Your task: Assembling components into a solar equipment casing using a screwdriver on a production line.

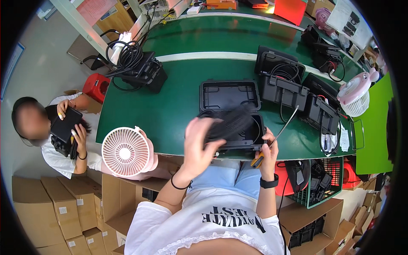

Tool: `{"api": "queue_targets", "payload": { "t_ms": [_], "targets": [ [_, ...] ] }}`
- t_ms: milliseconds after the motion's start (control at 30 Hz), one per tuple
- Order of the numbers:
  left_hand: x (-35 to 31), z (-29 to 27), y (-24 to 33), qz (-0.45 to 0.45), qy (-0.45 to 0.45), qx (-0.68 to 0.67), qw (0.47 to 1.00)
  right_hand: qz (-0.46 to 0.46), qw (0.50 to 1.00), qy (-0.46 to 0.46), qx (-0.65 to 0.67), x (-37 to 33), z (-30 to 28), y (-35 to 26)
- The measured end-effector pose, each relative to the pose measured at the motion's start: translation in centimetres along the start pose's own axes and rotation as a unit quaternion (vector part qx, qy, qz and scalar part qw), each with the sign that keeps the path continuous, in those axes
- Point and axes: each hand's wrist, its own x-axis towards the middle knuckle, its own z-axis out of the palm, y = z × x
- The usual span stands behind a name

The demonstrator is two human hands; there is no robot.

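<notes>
In front of me on the green table lies an open black plastic case (229, 96), its lid folded back. My left hand (198, 146) grips a coil of black cable (233, 123) between thumb and fingers, over the case's lower half; both are smeared by motion. A screwdriver (257, 161) with a yellow-and-black handle is held in my right hand (267, 154), its long shaft pointing up and to the right. The right fingers also rest against the right edge of the case. The coil hides much of the case's inside.
Black cases (284, 91) with cables stand at the right, beside a pink-and-white fan (356, 95). A pink fan (125, 151) is at the near left edge. Another cased unit (146, 74) with coiled cable stands far left. A co-worker (63, 127) sits left, holding a black case.
</notes>
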Motion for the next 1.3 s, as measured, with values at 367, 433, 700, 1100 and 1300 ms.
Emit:
{"api": "queue_targets", "payload": {
  "t_ms": [367, 433, 700, 1100, 1300],
  "targets": [
    [-0.3, -2.5, -4.2, -0.073, -0.048, 0.433, 0.897, -0.024, 0.998, -0.049, -0.033, 0.0, 0.2, -0.1],
    [-0.6, -2.7, -3.6, -0.045, -0.030, 0.349, 0.936, -0.032, 0.997, -0.047, -0.044, 0.1, 0.2, 0.0],
    [-3.3, -4.8, -3.2, 0.197, -0.135, 0.217, 0.946, -0.017, 0.999, -0.031, -0.025, 0.0, 0.2, 0.0],
    [-4.4, -3.1, -5.2, 0.281, -0.034, 0.098, 0.954, -0.021, 0.999, -0.043, -0.020, 0.1, 0.0, 0.0],
    [-1.1, -1.9, -2.2, 0.040, 0.009, 0.230, 0.972, -0.017, 0.999, -0.037, -0.008, 0.1, 0.5, -0.3]
  ]
}}
